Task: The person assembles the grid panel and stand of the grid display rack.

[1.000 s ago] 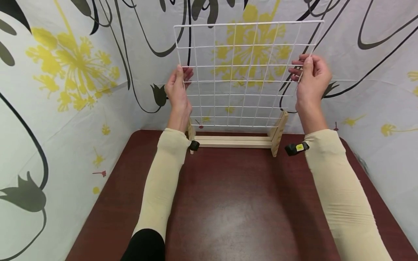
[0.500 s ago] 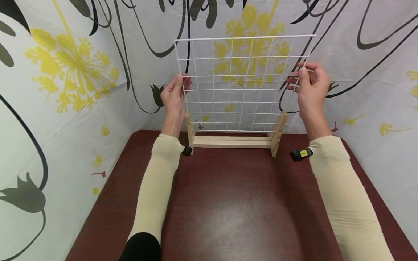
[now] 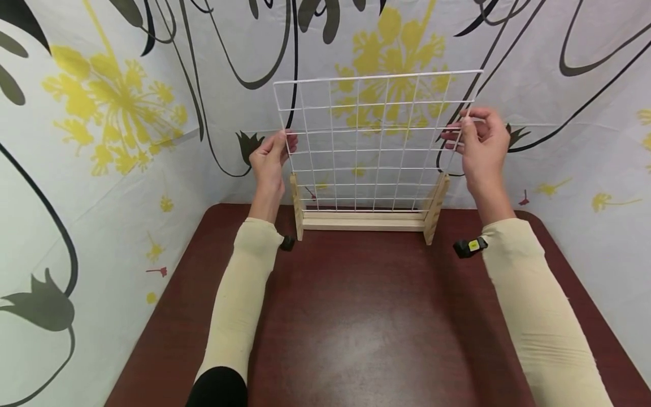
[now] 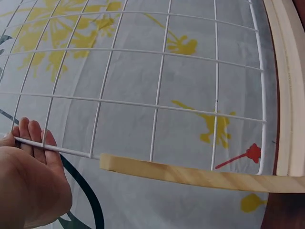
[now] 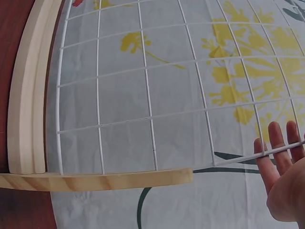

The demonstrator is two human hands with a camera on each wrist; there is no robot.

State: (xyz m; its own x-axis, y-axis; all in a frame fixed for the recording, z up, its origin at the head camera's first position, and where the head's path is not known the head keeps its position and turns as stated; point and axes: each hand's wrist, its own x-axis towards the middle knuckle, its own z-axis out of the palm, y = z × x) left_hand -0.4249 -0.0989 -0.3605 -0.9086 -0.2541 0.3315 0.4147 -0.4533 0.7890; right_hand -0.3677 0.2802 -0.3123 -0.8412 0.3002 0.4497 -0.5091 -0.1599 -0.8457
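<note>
A white wire grid panel (image 3: pixel 376 150) stands upright, its lower part between the two side pieces of a pale wooden stand (image 3: pixel 363 221). My left hand (image 3: pixel 269 161) pinches the panel's left edge wire between thumb and fingers, above the left side piece. On the opposite edge, my right hand (image 3: pixel 485 147) grips the wire the same way, a little higher. Seen from the left wrist, the fingers (image 4: pixel 35 136) reach behind the edge wire, and the wooden side piece (image 4: pixel 200 177) overlaps the panel's lower side. The right wrist view shows the other side piece (image 5: pixel 95 182) along the grid.
The stand rests at the far end of a dark red-brown table (image 3: pixel 351 316). A white cloth (image 3: pixel 168 113) printed with yellow and grey flowers hangs behind and at both sides. A small black device (image 3: pixel 470 247) sits at the right sleeve cuff.
The grid panel has come down between the stand's side pieces, its bottom edge now near the crossbar. Both hands have moved down with it, still holding its side edges. The stand stays put.
</note>
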